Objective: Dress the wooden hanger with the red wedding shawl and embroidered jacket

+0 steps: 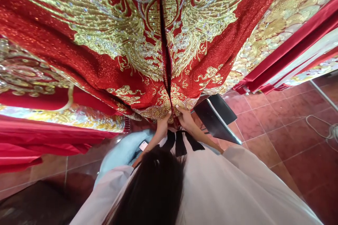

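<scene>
In front of me hangs a red garment (95,74) with gold and silver embroidery and a slit-like front opening down its middle. My left hand (163,121) grips the lower front edge just left of the opening, thumb on top and fingers hidden beneath the cloth. On the opposite side of the opening, my right hand (185,117) holds the other edge in the same way, thumb on the gold hem embroidery. The two edges lie close together between my hands, while the gap above them stands slightly apart.
More embroidered garments hang to the left (34,70) and right (280,17). A black folded-looking object (216,116) stands right of my hands above the tiled floor (280,140). A pale cable (319,126) lies at far right. A phone (143,145) rests by my lap.
</scene>
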Demonstrator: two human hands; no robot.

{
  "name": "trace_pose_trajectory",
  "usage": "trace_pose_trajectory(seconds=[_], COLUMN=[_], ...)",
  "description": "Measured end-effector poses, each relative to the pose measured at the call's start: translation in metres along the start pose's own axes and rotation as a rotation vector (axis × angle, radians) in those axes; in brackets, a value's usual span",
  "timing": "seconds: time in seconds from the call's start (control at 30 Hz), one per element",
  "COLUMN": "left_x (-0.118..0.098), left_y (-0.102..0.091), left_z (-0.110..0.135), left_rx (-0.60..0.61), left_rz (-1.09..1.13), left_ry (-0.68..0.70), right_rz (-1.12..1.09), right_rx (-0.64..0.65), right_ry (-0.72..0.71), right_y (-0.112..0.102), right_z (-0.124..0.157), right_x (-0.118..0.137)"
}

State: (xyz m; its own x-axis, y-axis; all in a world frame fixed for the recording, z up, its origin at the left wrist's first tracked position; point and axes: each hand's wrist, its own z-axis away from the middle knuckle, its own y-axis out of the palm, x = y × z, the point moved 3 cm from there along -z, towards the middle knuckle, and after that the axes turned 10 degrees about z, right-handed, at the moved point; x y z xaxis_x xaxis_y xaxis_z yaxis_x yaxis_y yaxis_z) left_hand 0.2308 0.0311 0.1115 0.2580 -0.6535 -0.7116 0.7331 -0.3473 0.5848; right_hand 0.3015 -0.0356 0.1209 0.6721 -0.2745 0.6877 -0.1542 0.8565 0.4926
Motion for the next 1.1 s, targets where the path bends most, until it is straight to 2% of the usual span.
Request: trace_pose_trajectory(seconds=[0.1,0.17,0.2,0.23,0.3,0.37,0.57,0.67,0.83,1.1], left_x=[0.0,0.001,0.0,0.0,0.0,0.0,0.003,0.004,0.009,0.025], left_y=[-0.004,-0.007,-0.008,-0.008,-0.009,-0.01,-0.013,-0.014,-0.016,-0.016], left_z=[-0.006,-0.009,-0.01,-0.011,-0.012,-0.012,-0.013,-0.015,-0.021,-0.038], left_rx=[-0.022,-0.029,-0.03,-0.028,-0.027,-0.032,-0.031,-0.019,-0.036,-0.051], left_rz=[-0.052,-0.072,-0.077,-0.083,-0.096,-0.109,-0.156,-0.175,-0.22,-0.258], left_ry=[0.005,0.009,0.015,0.024,0.056,0.087,0.083,0.095,0.136,0.207], right_rz=[0.028,0.152,0.252,0.355,0.507,0.56,0.605,0.595,0.536,0.494], right_rx=[0.047,0.092,0.101,0.098,0.05,-0.019,-0.132,-0.108,0.013,-0.042], right_ry=[0.194,0.345,0.354,0.319,0.153,0.022,-0.142,-0.102,0.062,0.067], right_y=[-0.008,-0.011,-0.012,-0.012,-0.01,-0.006,0.002,0.005,0.013,0.032], right_z=[0.014,0.025,0.029,0.031,0.03,0.025,0.014,0.012,0.004,-0.015], right_x=[-0.013,-0.022,-0.025,-0.025,-0.02,-0.013,0.0,0.001,0.003,0.012])
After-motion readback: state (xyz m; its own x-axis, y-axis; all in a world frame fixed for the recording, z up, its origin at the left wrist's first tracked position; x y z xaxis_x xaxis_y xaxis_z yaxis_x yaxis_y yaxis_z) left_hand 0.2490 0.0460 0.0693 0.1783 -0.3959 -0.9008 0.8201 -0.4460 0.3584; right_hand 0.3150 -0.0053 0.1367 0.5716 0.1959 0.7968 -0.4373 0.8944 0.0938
